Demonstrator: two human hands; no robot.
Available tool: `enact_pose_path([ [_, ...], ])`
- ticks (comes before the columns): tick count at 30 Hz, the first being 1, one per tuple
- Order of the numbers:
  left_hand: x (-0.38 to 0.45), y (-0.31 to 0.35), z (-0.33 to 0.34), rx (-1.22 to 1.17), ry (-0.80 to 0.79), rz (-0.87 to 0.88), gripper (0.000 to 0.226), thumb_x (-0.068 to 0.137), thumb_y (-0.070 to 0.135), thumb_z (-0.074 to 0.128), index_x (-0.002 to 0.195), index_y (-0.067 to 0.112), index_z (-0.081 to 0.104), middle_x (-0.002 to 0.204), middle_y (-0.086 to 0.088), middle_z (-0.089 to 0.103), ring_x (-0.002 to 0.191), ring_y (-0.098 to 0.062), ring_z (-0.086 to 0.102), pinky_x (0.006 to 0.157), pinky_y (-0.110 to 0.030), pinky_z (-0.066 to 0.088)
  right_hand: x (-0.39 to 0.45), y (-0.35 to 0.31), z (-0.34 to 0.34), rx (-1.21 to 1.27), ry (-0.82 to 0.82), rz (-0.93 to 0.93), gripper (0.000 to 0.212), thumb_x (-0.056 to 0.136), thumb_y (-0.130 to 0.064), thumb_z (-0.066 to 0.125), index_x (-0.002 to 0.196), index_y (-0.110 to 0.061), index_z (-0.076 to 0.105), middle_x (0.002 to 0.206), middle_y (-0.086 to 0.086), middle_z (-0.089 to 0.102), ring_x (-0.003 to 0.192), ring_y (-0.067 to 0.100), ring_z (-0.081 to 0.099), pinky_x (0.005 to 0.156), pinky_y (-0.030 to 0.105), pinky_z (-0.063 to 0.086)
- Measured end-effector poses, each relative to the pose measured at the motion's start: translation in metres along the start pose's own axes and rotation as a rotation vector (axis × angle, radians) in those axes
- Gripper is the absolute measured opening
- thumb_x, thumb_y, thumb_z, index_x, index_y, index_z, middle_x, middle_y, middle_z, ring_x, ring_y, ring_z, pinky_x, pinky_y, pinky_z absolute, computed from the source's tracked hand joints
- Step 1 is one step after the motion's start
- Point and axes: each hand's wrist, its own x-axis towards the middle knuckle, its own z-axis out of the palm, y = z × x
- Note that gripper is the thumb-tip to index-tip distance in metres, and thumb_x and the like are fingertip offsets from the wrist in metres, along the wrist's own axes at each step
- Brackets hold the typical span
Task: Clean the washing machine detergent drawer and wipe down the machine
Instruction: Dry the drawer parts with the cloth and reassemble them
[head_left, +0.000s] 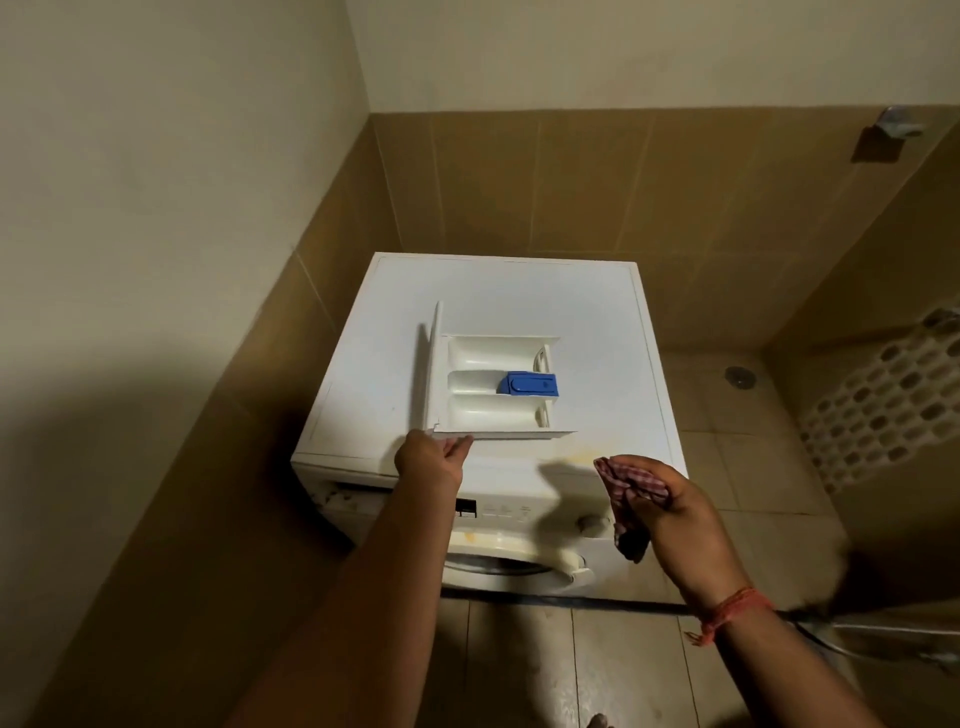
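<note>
A white detergent drawer (470, 410) with a blue insert (529, 385) lies flat on top of the white washing machine (597, 312), its front panel to the left. My left hand (428, 460) touches the drawer's near left corner, thumb along its near edge. My right hand (670, 504) grips a red-and-white checked cloth (631, 483) over the machine's front right edge, above the control dial (592, 524). The empty drawer slot (358, 493) shows dark at the front left.
The machine stands in a tiled corner, walls close on the left and behind. A perforated white mat (883, 405) leans at the right. A floor drain (738, 375) lies behind the machine on the right. A dark hose (623, 605) runs along the floor in front.
</note>
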Motion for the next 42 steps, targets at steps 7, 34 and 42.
enact_pose_path([
  [7, -0.005, 0.031, -0.022, 0.328, -0.106, -0.116, 0.040, 0.100, 0.028, 0.055, 0.123, -0.003, 0.044, 0.113, -0.025, 0.055, 0.119, -0.041, 0.055, 0.093, -0.058, 0.051, 0.005, -0.020, 0.041, 0.030, -0.054, 0.027, 0.038, 0.097, 0.009, 0.042, 0.116, -0.012, 0.067, 0.065, 0.013, 0.064, 0.047, 0.027, 0.054, 0.048, 0.037, 0.044],
  [34, 0.041, 0.068, 0.029, 1.328, -0.319, 0.603, 0.055, 0.105, 0.031, 0.033, 0.155, 0.023, 0.013, 0.151, -0.016, 0.038, 0.128, -0.035, 0.048, 0.105, -0.039, 0.039, 0.098, 0.012, 0.153, -0.883, 0.129, -0.575, 0.051, 0.071, 0.013, 0.062, 0.112, -0.017, 0.071, 0.105, 0.004, 0.067, 0.101, 0.026, 0.056, 0.082, 0.035, 0.052],
  [42, 0.033, 0.062, 0.032, 1.271, -0.245, 0.645, 0.046, 0.105, 0.028, 0.035, 0.151, 0.023, 0.027, 0.143, -0.012, 0.049, 0.120, -0.033, 0.055, 0.103, -0.038, 0.043, 0.089, 0.019, 0.162, -0.732, 0.187, -0.559, 0.040, 0.075, 0.003, 0.067, 0.106, -0.021, 0.071, 0.107, 0.001, 0.065, 0.104, 0.024, 0.051, 0.091, 0.041, 0.044],
])
